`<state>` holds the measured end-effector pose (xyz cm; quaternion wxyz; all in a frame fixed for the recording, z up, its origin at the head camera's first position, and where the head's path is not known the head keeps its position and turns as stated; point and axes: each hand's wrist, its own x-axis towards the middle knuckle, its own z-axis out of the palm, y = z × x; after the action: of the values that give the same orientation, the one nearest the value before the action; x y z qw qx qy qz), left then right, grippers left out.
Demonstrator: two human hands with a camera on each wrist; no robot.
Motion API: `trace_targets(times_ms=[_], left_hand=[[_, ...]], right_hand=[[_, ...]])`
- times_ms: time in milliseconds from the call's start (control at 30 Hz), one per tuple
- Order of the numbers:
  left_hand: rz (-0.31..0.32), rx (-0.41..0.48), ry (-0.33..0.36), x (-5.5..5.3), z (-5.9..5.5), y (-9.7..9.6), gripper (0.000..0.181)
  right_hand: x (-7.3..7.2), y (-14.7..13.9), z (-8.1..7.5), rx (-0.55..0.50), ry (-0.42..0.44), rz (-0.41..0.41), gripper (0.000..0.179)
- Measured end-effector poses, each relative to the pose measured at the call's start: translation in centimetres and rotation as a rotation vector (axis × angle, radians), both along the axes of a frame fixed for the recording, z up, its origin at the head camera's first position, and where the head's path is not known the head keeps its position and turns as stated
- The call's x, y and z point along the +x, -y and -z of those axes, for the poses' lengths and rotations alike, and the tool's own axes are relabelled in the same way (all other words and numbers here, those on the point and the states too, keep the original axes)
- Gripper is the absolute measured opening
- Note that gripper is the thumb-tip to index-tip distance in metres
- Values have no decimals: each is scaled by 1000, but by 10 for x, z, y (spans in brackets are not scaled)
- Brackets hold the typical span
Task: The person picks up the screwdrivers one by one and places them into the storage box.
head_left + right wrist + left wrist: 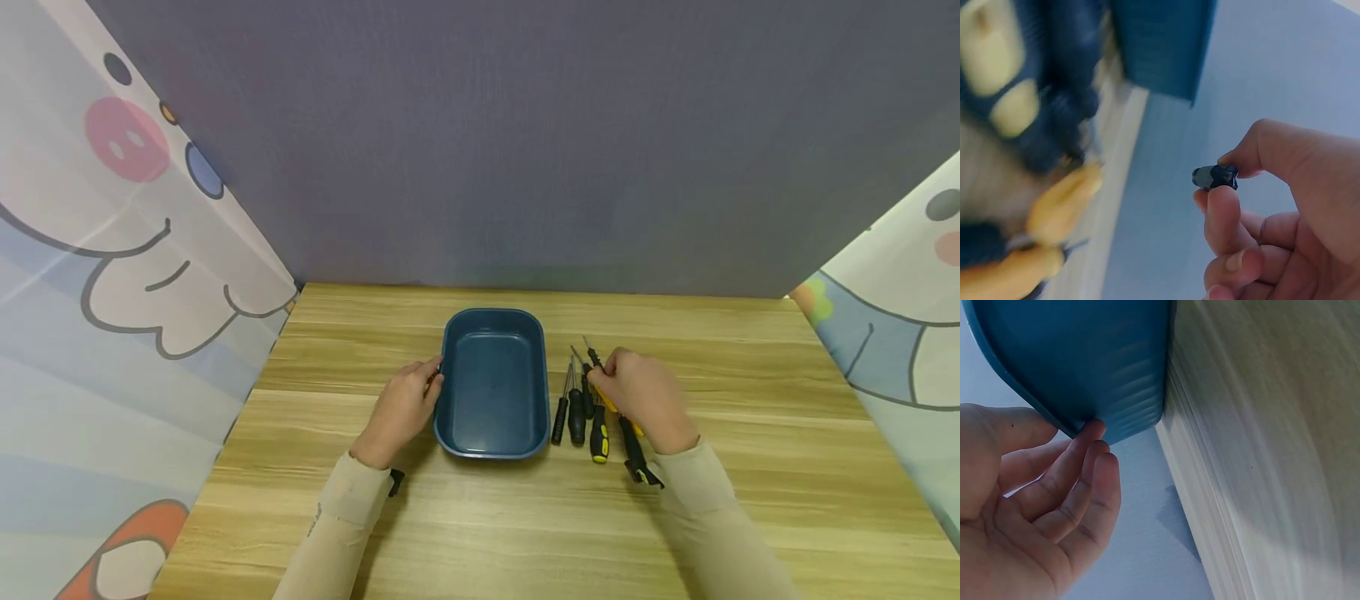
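A dark blue rectangular tray (492, 450) lies on the table, its inside bare. My left hand (402, 408) is at its left side; in the left wrist view the thumb and fingers (1105, 481) pinch the tray's rim (1007, 378). To the right of the tray, my right hand (645, 396) pinches a small black screwdriver (594, 357), its thin metal tip pointing away from me. Seen nearly end-on in the right wrist view, that screwdriver (1215, 177) sits between thumb and index finger, above the other tools.
Several screwdrivers lie side by side between tray and right hand, among them a black one (576, 417) and a black-and-yellow one (599, 437). A black-handled tool (633, 446) lies below the right hand. A grey wall (525, 167) stands behind the wooden table (495, 525).
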<state>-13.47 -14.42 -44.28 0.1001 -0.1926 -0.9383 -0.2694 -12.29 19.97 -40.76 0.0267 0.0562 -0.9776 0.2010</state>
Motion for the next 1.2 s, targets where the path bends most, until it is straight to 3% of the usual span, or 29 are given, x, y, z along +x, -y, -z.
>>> trace_targets(times_ms=[133, 433, 800, 1200], left_hand=[[2, 3, 3, 0, 0, 0, 34], [2, 11, -2, 0, 1, 0, 34], [-7, 14, 8, 0, 0, 0, 34], [5, 22, 1, -1, 1, 2, 34]], right_hand=[[-8, 21, -7, 0, -65, -50, 40], [-32, 72, -19, -34, -97, -129, 45], [-54, 123, -14, -22, 66, -161, 48], [-61, 157, 2, 30, 245, -161, 50]])
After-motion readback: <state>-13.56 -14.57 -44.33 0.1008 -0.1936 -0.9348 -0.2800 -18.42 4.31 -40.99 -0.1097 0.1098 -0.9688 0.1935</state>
